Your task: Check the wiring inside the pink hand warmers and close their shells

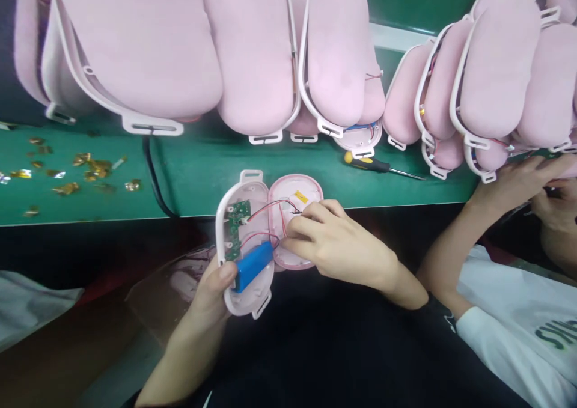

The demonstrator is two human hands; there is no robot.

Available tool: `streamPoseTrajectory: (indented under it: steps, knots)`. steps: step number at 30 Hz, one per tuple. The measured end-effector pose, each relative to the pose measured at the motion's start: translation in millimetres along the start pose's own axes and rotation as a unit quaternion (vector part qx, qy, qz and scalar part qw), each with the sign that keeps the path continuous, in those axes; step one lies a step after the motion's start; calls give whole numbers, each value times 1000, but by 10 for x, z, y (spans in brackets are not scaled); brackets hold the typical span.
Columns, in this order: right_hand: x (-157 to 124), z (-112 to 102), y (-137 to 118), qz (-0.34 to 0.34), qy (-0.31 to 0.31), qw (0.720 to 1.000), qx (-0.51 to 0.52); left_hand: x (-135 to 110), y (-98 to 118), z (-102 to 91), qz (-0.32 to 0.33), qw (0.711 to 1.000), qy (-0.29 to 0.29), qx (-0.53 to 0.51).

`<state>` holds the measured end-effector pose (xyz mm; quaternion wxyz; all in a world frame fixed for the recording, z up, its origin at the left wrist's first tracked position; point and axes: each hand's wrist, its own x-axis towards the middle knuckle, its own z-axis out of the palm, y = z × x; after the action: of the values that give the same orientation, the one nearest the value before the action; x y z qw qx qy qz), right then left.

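My left hand (216, 282) grips the white-rimmed half shell (259, 303) of an opened pink case, its thumb by a blue battery pack (255, 267). Inside that half sits a green circuit board (234, 231). Red and dark wires (265, 207) run from the board across to the other, pink half shell (295, 182), which has a small yellow sticker (301, 197). My right hand (327, 237) is over this pink half, fingers curled and closed on the wires; the fingertips are partly hidden. The case is held just off the table's front edge.
Many pink cases (252, 53) line the back of the green table (202, 173). A yellow-and-black screwdriver (374, 163) lies in front of them. Gold foil scraps (97, 167) and a black cable (153, 179) are at left. A co-worker's hands (509, 185) work at right.
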<state>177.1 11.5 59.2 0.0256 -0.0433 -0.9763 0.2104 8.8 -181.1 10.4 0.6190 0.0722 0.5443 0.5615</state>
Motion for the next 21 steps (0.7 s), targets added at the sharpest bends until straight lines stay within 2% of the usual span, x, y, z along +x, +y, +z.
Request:
streamPoseTrajectory:
  steps: [5,11,15,18,21]
  knots:
    - [50,161,65,-10,63,997,-39,-40,-100,-93,-22,999,-29,13]
    - [107,213,133,0,108,994,10,-55,-91,-159,-70,997,-33,16]
    - [82,159,169,-19,56,997,54,-77,-48,-124,-108,992,-55,31]
    - [25,125,193,0,9,999,49,-93,3,-82,-95,994,-25,42]
    - [-11,145,211,6,9,1000,21,-100,36,-73,-68,995,14,71]
